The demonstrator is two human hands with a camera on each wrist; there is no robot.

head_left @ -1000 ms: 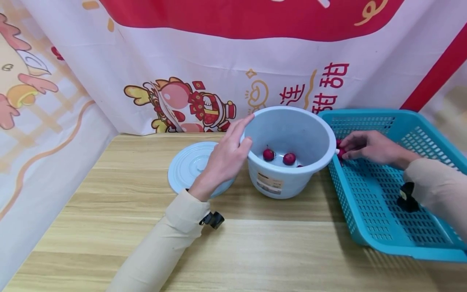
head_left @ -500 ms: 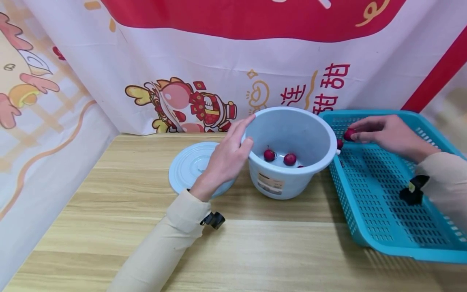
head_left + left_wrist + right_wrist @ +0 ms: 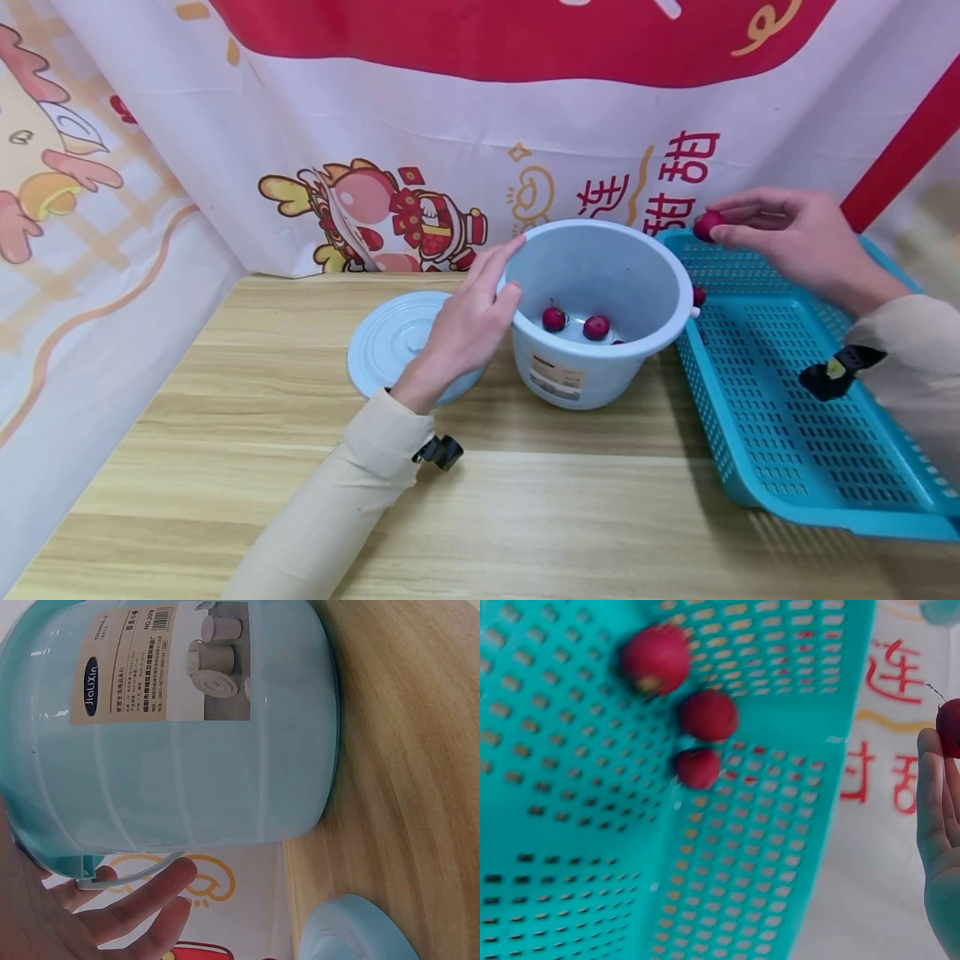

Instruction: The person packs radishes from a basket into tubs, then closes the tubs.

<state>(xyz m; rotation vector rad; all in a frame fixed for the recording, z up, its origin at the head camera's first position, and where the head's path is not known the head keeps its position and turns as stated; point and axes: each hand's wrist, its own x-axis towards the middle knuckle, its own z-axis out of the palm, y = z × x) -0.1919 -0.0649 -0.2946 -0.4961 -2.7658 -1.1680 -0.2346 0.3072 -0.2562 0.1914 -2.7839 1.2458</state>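
Observation:
My left hand (image 3: 468, 321) rests against the left rim of a pale blue bucket (image 3: 577, 371), its fingers nearly straight. In the left wrist view the fingers (image 3: 142, 904) lie beside the bucket's thin handle (image 3: 127, 880). Inside the bucket, radishes (image 3: 596, 327) sit on the bottom; one is mostly hidden by the front wall. My right hand (image 3: 802, 242) pinches a red radish (image 3: 708, 225) between thumb and fingertips, above the back left rim of a teal basket (image 3: 750, 500). Several radishes (image 3: 709, 716) lie in the basket's corner, mostly hidden from the head view by the bucket.
A round pale blue lid (image 3: 390, 342) lies on the wooden table (image 3: 247, 433), left of the bucket and partly under my left forearm. The basket stands right against the bucket. A printed cloth (image 3: 450, 117) hangs behind the table.
My right hand has lifted a radish out of the basket's back left corner, up above its rim. My left hand and the bucket have stayed in place.

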